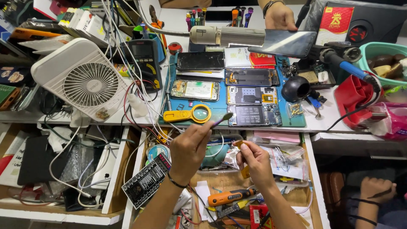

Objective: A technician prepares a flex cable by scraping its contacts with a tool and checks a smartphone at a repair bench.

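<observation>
Gripping a thin dark spudger-like tool [221, 120], my left hand [188, 148] is curled shut around its handle, tip pointing up-right toward the blue work mat [296, 121]. Tool tip sits just beside the yellow magnifier [190, 114] and the lower opened phone [253, 115]. Right hand [253, 157] is pinched closed on a small yellow piece [240, 144]; can't tell exactly what it is, too small. Both hands hover over the open middle drawer [307, 169], close together but not touching.

On the mat: several opened phones, one with battery exposed [195, 90], one dark-screened [200, 60], two stripped frames [252, 77] on the right. Black round cup-shaped object [295, 88] at the mat's right edge.

Left of the mat: white desk fan [82, 80] lying tilted, multimeter [145, 59] above it, tangle of wires between.

In the drawer below my hands: orange electric screwdriver [229, 196], black printed card [146, 180] near my left wrist.

Another person's hand [278, 17] at top holds a dark phone [283, 43] above the mat, next to the lamp head [227, 35]. A second person's hand [375, 188] rests low at right, well apart from mine.
</observation>
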